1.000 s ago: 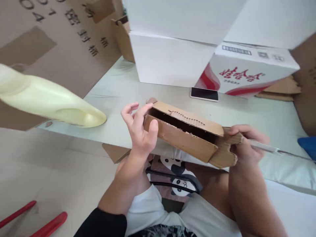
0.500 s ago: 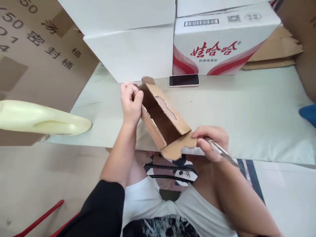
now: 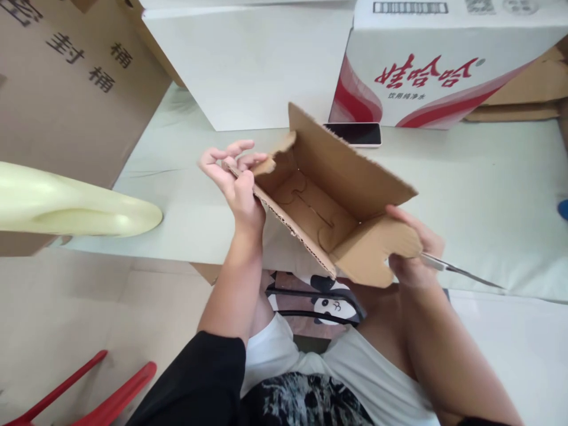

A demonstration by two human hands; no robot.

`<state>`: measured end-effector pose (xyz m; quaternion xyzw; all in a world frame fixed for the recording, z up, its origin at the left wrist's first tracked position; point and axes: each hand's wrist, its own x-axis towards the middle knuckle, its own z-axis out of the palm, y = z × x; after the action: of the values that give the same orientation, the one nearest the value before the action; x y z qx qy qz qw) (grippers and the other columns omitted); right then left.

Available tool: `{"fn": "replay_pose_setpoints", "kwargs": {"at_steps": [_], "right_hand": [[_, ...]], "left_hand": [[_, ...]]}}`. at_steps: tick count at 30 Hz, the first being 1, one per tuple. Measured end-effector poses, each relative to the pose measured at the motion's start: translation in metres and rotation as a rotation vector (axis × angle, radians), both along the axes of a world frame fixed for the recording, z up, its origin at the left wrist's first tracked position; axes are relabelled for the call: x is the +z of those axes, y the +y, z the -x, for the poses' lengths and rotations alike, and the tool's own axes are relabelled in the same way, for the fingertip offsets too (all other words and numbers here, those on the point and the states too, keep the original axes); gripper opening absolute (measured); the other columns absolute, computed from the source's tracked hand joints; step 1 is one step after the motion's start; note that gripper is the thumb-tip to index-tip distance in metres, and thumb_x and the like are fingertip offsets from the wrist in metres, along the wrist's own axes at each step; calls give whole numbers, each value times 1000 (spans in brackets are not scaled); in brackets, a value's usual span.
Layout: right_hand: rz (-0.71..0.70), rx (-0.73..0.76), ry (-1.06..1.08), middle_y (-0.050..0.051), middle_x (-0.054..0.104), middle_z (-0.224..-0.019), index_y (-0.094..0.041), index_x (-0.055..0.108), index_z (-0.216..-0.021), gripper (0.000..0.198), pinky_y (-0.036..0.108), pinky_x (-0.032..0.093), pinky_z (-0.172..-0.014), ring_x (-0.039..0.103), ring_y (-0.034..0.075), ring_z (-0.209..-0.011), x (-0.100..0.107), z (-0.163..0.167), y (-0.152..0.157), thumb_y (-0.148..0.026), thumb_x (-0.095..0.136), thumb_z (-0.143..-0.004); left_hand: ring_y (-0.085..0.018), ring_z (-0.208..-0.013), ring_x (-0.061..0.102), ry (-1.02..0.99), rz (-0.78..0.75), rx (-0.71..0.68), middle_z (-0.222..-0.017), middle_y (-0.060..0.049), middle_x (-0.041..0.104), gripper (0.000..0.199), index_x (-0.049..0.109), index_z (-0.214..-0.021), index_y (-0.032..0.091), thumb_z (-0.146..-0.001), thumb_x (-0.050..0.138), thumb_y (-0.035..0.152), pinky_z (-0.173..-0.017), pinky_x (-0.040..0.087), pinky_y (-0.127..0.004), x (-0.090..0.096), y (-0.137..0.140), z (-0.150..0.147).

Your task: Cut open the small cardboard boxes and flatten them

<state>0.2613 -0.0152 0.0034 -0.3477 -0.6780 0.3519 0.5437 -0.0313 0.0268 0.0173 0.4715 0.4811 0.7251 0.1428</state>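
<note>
A small brown cardboard box (image 3: pixel 355 171) is held tilted over the table edge, its open top towards me and its interlocking bottom flaps showing inside. At its left end, my left hand (image 3: pixel 242 183) pinches the near wall's edge between thumb and fingers, the other fingers partly spread. My right hand (image 3: pixel 419 248) grips the curved end flap (image 3: pixel 377 248) on the right. A slim, pointed metal blade (image 3: pixel 465 274) sticks out rightward from that same hand; its handle is hidden, so its exact kind is unclear. The box's cut edges look ragged.
A phone (image 3: pixel 359 134) lies behind the box, against a white carton with red waves (image 3: pixel 426 77). A plain white box (image 3: pixel 257 65) stands beside it. At left are a pale yellow rounded object (image 3: pixel 80 201) and a large brown carton (image 3: pixel 75 89). Red bars (image 3: pixel 115 399) show below left.
The box has shifted right and opened wider; its far wall stands up and its bottom now shows. My right hand moved right with the flap and blade. My left hand's fingers loosened and spread.
</note>
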Motion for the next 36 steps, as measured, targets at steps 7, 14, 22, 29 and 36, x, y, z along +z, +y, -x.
{"fn": "replay_pose_setpoints", "kwargs": {"at_steps": [7,14,22,29,36], "right_hand": [[204,-219,36,-4,59,-67,-38,60,-144,55,32,43,-49,51,17,-51,-8,27,8,-56,68,-92],[3,-469,17,0,60,-106,-50,58,-134,65,32,47,-55,53,13,-62,5,47,13,-29,85,-78],[78,-145,42,10,70,-116,-28,76,-97,23,32,46,-46,59,15,-60,-7,29,13,-46,67,-85],[152,-194,153,7,70,-124,-27,76,-98,20,32,48,-50,54,8,-52,-6,32,13,-30,61,-84],[722,-353,261,10,73,-107,-22,70,-99,28,21,37,-42,73,20,-83,-19,32,41,-29,59,-73]], "left_hand": [[-20,-79,72,-13,-6,-112,-98,-1,67,46,36,-117,34,-95,51,71,-79,59,-38,-7,-12,-5],[-28,-113,68,85,161,-7,-114,-8,64,51,44,-128,33,-93,66,61,-101,54,-48,-12,1,-12],[-33,-141,52,211,142,-38,-137,-10,57,41,63,-121,28,-88,77,47,-124,40,-55,-11,8,-4],[-30,-132,59,295,157,-79,-132,-8,60,19,79,-90,24,-92,65,37,-122,43,-50,-18,20,4],[-33,-138,52,71,194,-68,-132,-5,60,16,76,-89,22,-85,69,35,-127,35,-52,-34,22,50]]}}
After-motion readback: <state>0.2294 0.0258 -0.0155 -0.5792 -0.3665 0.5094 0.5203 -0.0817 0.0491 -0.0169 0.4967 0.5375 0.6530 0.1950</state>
